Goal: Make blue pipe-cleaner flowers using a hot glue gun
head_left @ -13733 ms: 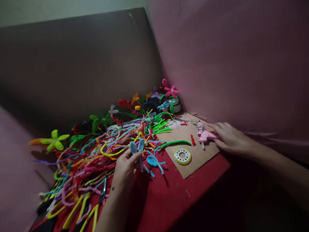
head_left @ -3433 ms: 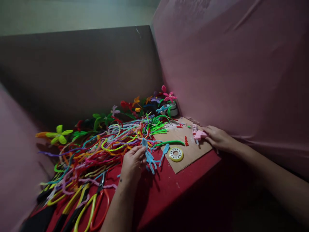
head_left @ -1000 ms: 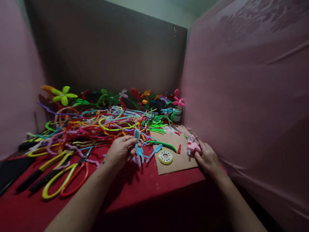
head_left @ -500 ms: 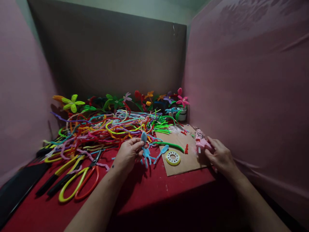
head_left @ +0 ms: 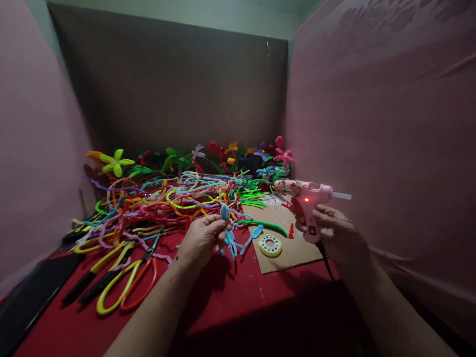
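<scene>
Between the thumb and fingers of my left hand point(head_left: 208, 235) is a light blue pipe-cleaner petal point(head_left: 225, 212), its tip pointing up. Below it, more blue pipe-cleaner pieces point(head_left: 231, 244) show; whether they join the held petal I cannot tell. My right hand point(head_left: 336, 228) grips a pink glue gun point(head_left: 310, 210) by its handle, raised above the cardboard. Its red light is lit, a glue stick sticks out of the back, and the nozzle points left. A separate blue petal point(head_left: 256, 233) lies at the cardboard's left edge, near a green pipe cleaner point(head_left: 269, 225).
A heap of coloured pipe cleaners point(head_left: 163, 196) covers the table's middle and left. Scissors point(head_left: 139, 277), pliers point(head_left: 100, 267) and a black flat object point(head_left: 40, 292) lie at front left. A tape roll point(head_left: 270, 245) rests on cardboard point(head_left: 290, 260). Pipe-cleaner flowers point(head_left: 117, 162) line the back.
My right hand has lifted the glue gun off the cardboard and turned it so its nozzle points left. My left hand still holds the blue petal in nearly the same place.
</scene>
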Tool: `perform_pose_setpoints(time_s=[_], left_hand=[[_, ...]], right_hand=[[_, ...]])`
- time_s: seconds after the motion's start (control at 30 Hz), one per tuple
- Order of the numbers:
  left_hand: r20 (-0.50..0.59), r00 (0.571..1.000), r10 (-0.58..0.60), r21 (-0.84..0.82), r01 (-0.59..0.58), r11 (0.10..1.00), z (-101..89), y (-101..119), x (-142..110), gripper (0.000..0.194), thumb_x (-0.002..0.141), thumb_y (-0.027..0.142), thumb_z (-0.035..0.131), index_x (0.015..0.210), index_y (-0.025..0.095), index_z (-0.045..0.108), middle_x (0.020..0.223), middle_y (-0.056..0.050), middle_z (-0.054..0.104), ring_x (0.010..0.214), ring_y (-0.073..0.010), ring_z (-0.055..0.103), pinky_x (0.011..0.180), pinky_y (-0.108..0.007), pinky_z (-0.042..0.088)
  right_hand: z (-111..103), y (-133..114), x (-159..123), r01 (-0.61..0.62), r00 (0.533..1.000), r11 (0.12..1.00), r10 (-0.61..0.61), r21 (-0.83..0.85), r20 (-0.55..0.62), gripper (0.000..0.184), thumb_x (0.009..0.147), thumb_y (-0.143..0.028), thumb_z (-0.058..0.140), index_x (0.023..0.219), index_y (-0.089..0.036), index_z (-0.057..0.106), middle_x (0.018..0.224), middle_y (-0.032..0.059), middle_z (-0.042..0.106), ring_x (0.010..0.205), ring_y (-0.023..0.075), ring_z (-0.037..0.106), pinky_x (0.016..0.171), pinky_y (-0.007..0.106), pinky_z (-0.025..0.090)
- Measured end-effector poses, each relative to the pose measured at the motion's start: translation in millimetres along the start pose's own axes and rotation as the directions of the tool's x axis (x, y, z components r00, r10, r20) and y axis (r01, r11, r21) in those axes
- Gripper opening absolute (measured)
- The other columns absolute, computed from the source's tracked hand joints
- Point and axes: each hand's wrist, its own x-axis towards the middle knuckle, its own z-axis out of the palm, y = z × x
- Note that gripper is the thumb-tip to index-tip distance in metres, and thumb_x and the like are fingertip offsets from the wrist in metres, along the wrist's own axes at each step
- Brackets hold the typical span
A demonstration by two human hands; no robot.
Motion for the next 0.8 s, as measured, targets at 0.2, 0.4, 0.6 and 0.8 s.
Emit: perform_pose_setpoints(time_s=[0.2, 0.4, 0.6, 0.8], left_hand=[[0.027, 1.000, 0.012, -0.022, -0.012, 1.000, -1.2, 20.2, 7.2, 0.020, 0.058, 0.018, 0.070, 0.073, 0.013, 0.058, 0.047, 0.007, 0.046, 0.034, -0.0028, 0.037, 0.032, -0.015, 0.026], [0.013, 0.999, 0.053, -0.039, -0.052, 0.998, -1.2, 27.9, 17.3, 0.021, 0.059, 0.021, 0.071, 0.072, 0.013, 0.056, 0.049, 0.006, 0.046, 0.035, -0.0030, 0.038, 0.034, -0.016, 0.028], [-0.040, 0.998, 0.045, -0.054, -0.047, 0.997, -3.9, 16.4, 14.3, 0.025, 0.060, 0.023, 0.072, 0.062, 0.015, 0.049, 0.041, 0.010, 0.035, 0.031, -0.0012, 0.027, 0.032, -0.016, 0.019], [-0.083, 0.995, 0.048, -0.074, -0.054, 0.996, -5.4, 13.6, 13.4, 0.025, 0.057, 0.023, 0.073, 0.066, 0.015, 0.050, 0.044, 0.009, 0.038, 0.032, -0.0008, 0.030, 0.033, -0.015, 0.019]], right_hand=[[34.2, 9.6, 19.5, -0.111, 0.983, 0.968, 0.073, 0.227, 0.171, 0.018, 0.066, -0.019, 0.060, 0.084, -0.017, 0.060, 0.083, 0.0071, 0.066, 0.065, 0.0146, 0.058, 0.056, 0.027, 0.046], [57.7, 14.7, 45.2, -0.014, 0.990, 0.983, -0.013, 0.184, 0.140, 0.016, 0.064, -0.024, 0.069, 0.073, -0.017, 0.058, 0.064, -0.0004, 0.058, 0.055, 0.0114, 0.053, 0.057, 0.027, 0.046], [46.4, 44.6, 40.0, 0.028, 0.967, 0.999, -0.021, -0.023, 0.255, 0.024, 0.060, -0.031, 0.074, 0.076, -0.017, 0.065, 0.068, 0.0025, 0.060, 0.056, 0.0113, 0.050, 0.051, 0.024, 0.041], [36.3, 52.2, 31.5, -0.029, 0.936, 0.991, 0.072, -0.129, 0.346, 0.038, 0.068, -0.029, 0.067, 0.106, -0.024, 0.064, 0.090, 0.0049, 0.065, 0.049, 0.0073, 0.039, 0.040, 0.020, 0.029]])
